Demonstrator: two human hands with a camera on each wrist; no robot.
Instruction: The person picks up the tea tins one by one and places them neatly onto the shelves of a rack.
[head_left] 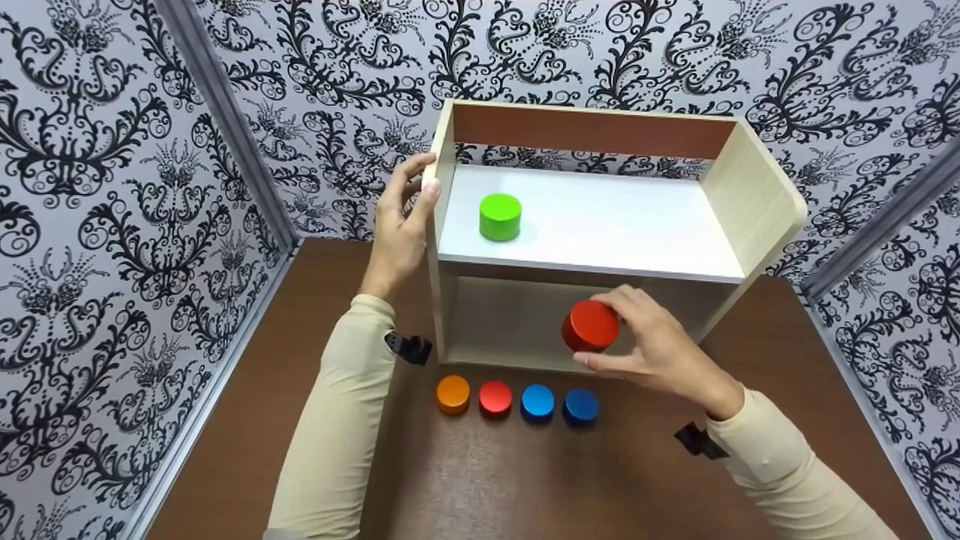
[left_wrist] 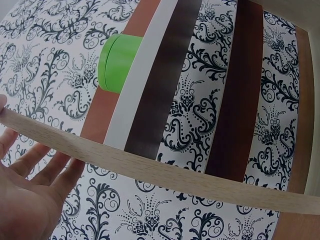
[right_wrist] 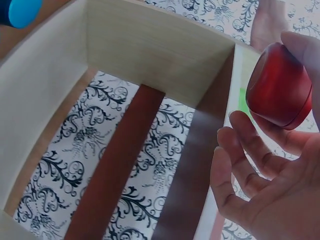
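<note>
My right hand [head_left: 660, 345] pinches a red round lidded container [head_left: 591, 327] between thumb and fingers, in front of the wooden shelf unit's lower compartment. In the right wrist view the same red container [right_wrist: 280, 86] is tilted, and the other fingers spread below it. My left hand [head_left: 401, 225] grips the front edge of the shelf's left side panel [head_left: 440, 262], thumb and fingers on either side of it. A green round container [head_left: 500, 217] stands on the white upper board [head_left: 600, 217], near its left end.
On the brown table [head_left: 465, 480], a row in front of the shelf holds an orange container [head_left: 453, 394], a red-lidded one [head_left: 495, 399], a light blue one [head_left: 538, 403] and a dark blue one [head_left: 581, 407]. Patterned walls [head_left: 330, 82] stand behind and at both sides.
</note>
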